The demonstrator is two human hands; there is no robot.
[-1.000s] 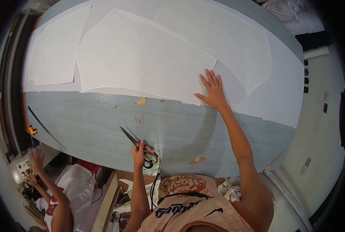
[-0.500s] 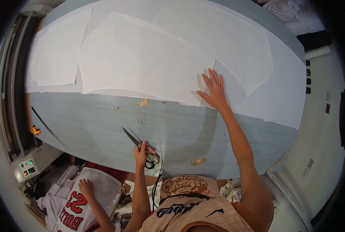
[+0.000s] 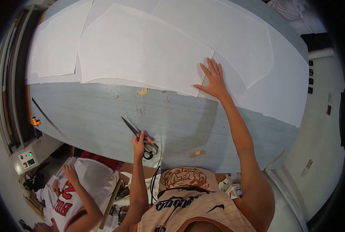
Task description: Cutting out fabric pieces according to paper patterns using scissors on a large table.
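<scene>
My left hand (image 3: 139, 144) is closed round a pair of large dark scissors (image 3: 130, 126), over the near part of the table. Their blades are together and point away and to the left; the handle loops hang below my fingers. With fingers spread, my right hand (image 3: 214, 80) lies flat on the right end of a big white cut pattern sheet (image 3: 141, 50). Beneath is a wider white sheet (image 3: 284, 92). A second cut sheet (image 3: 58, 50) lies at the left, and another (image 3: 219, 34) lies behind at the right.
The blue-grey table (image 3: 95, 104) has worn patches and a thin dark strip (image 3: 48, 118). A roller machine (image 3: 15, 77) with a control box (image 3: 27, 160) stands along the left edge. At the lower left, another person (image 3: 70, 193) in a white jersey sits close to the table.
The table, sheets and both my hands appear slightly higher in the picture. My right hand stays on the sheet and my left keeps the scissors. The other person's arm has shifted, and a second hand shows.
</scene>
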